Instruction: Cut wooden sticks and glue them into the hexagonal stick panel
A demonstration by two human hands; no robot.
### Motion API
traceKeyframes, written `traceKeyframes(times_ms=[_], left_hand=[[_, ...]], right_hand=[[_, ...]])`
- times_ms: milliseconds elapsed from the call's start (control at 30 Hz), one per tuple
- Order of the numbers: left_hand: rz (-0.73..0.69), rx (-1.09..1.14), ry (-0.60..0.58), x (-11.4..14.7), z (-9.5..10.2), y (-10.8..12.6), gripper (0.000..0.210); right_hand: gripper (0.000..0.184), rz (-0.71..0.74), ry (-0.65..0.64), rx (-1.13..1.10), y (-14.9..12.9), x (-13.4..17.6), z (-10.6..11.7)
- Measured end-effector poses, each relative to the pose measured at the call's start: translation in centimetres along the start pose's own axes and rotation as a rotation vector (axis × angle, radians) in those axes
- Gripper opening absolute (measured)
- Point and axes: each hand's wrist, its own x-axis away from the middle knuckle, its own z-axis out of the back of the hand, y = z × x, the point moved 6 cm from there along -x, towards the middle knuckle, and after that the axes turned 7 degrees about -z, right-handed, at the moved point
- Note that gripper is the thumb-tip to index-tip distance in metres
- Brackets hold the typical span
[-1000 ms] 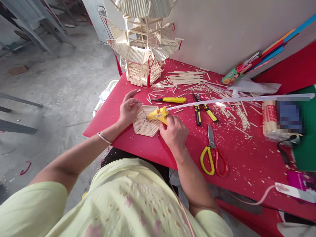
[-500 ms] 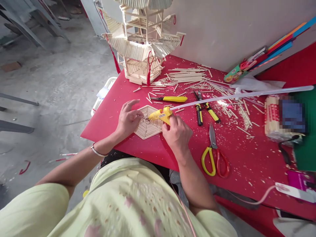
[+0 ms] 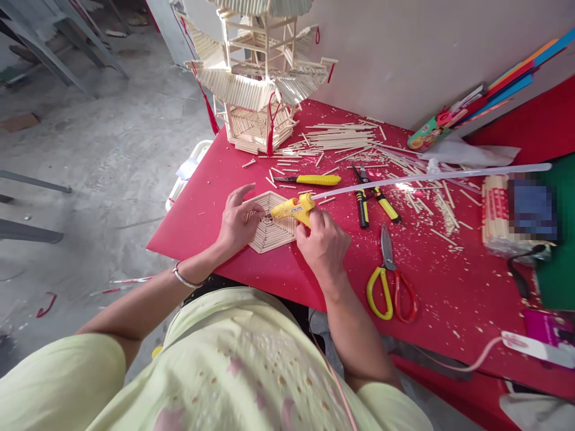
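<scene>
My right hand (image 3: 324,242) is wrapped round the handle of a yellow hot glue gun (image 3: 291,208), whose nozzle points left over the middle of a hexagonal panel of wooden sticks (image 3: 270,236). A long translucent glue stick (image 3: 404,181) juts from the gun's back toward the right. At the panel's left side is my left hand (image 3: 238,222), thumb and forefinger pinched together close to the nozzle tip. Whatever lies between those fingertips is too small to make out. The panel rests flat on the red tabletop (image 3: 202,209).
Behind the panel stands a stick-built pagoda (image 3: 251,84) with red tassels. A yellow utility knife (image 3: 318,179), pliers (image 3: 375,194), scissors (image 3: 390,275) and loose sticks (image 3: 341,139) lie around. Bundled sticks (image 3: 494,209) sit at right, near a power strip (image 3: 534,348).
My left hand has shifted slightly right, its pinched fingertips now nearer the nozzle. The glue stick's far end has dropped and drawn in a little to the left. My right hand stays nearly still.
</scene>
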Motion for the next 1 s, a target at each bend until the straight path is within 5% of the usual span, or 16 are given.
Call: traceKeyframes(times_ms=[1000], left_hand=[[-0.080, -0.034, 0.031, 0.05, -0.07, 0.22, 0.009]], right_hand=[[0.030, 0.009, -0.012, -0.027, -0.01, -0.01, -0.24]])
